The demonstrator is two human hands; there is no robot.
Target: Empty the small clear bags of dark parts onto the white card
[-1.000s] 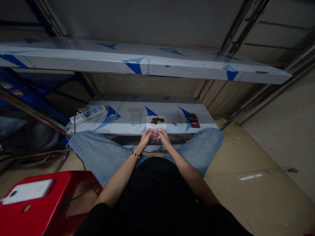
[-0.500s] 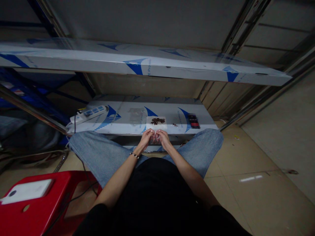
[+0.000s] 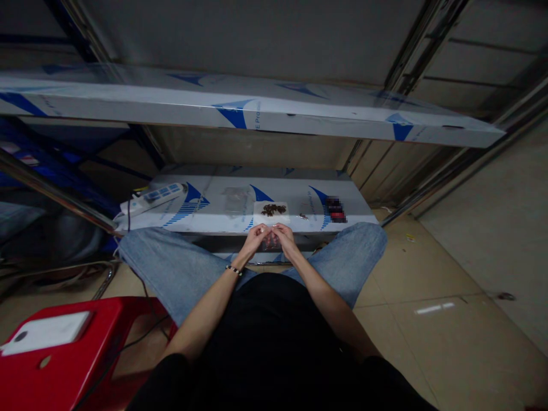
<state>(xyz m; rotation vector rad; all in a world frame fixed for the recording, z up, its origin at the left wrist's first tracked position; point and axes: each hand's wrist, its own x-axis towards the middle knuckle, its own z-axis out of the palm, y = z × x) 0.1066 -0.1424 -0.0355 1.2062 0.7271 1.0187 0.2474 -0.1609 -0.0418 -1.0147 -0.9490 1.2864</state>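
Both hands meet at the front edge of the low shelf [image 3: 214,224], fingertips pinched together. Between them hangs a clear plastic bag [image 3: 270,242] with small reddish pieces showing through. My left hand [image 3: 256,237] grips its top from the left, and my right hand [image 3: 284,235] from the right. Just beyond the fingers lies a white sheet [image 3: 259,218] bearing a pile of small dark brown pieces [image 3: 274,210]. A few small bits [image 3: 303,216] lie to the right of it. Flat on the shelf at the left is another clear plastic bag [image 3: 237,201].
A white power strip [image 3: 154,197] occupies the shelf's left end; a blurred dark red item [image 3: 336,209] sits at the right. An upper shelf [image 3: 291,123] crosses in front. At lower left, a red stool [image 3: 103,337] carries a white box-like device [image 3: 49,332], with a cable nearby.
Both hands stay pinched at the bag's top with hardly any movement. The whole view has shifted very slightly.
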